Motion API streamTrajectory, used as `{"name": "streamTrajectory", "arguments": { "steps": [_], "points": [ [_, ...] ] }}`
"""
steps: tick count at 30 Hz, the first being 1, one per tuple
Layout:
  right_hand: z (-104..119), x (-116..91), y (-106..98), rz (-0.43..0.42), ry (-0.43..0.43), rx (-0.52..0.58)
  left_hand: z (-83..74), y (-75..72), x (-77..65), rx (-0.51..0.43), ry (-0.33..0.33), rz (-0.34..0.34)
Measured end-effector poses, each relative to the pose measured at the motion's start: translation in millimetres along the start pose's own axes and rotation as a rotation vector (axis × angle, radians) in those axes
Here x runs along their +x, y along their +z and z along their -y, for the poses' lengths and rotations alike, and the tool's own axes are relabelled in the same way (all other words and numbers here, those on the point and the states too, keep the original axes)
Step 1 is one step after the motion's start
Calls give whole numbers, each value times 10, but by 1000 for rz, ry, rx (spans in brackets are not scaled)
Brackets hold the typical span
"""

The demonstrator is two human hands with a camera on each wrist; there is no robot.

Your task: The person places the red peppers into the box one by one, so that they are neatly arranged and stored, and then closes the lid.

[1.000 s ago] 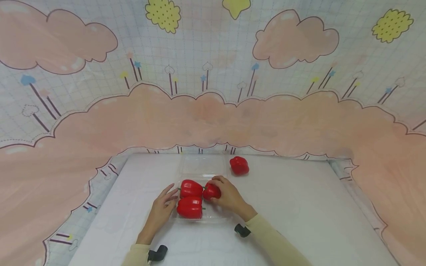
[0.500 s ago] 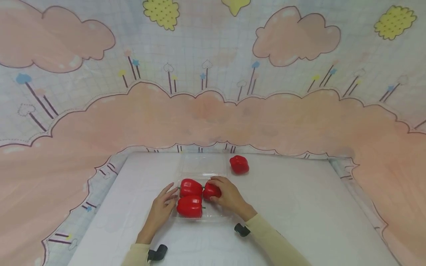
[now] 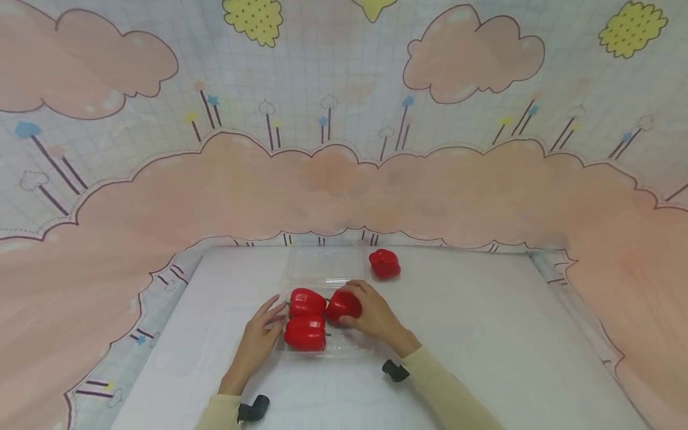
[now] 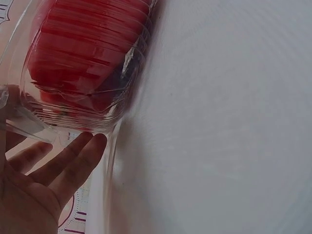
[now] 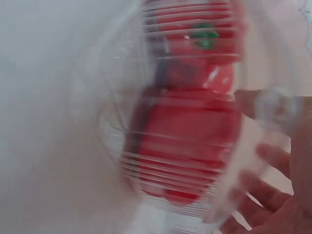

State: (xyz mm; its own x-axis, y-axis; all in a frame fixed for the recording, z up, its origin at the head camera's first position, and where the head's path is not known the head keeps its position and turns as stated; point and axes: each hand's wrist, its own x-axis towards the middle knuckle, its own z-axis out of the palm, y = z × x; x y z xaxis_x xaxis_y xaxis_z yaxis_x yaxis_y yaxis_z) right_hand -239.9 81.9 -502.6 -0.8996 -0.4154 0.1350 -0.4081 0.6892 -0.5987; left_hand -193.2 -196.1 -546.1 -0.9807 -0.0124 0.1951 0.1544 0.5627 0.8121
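In the head view, two red bell peppers, a rear one (image 3: 307, 303) and a front one (image 3: 304, 334), lie side by side in the left part of a clear plastic clamshell box (image 3: 349, 348). A third red bell pepper (image 3: 343, 306) sits at their right, with my right hand (image 3: 373, 310) gripping it from its right side, thumb in front and fingers behind. The right wrist view is blurred and shows red through the ribbed wall. My left hand (image 3: 260, 337) steadies the box's left side; in the left wrist view its straight fingers (image 4: 80, 163) touch the ribbed wall.
The box's clear lid (image 3: 325, 263) lies folded back behind it on the white table (image 3: 473, 334). One more red bell pepper (image 3: 384, 264) stands on the table to the right of the lid. A patterned cloth (image 3: 344, 191) hangs behind and around the table.
My right hand has shifted slightly to the right, and more of the pepper in its grip now shows. The left hand stays at the box's side.
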Motion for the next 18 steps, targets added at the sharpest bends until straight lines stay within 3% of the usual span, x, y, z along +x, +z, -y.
{"name": "streamTrajectory", "arguments": {
  "steps": [18],
  "points": [
    [47,-142,-423,-133,27,101,15,23,0,10,6,-11]
  ]
}}
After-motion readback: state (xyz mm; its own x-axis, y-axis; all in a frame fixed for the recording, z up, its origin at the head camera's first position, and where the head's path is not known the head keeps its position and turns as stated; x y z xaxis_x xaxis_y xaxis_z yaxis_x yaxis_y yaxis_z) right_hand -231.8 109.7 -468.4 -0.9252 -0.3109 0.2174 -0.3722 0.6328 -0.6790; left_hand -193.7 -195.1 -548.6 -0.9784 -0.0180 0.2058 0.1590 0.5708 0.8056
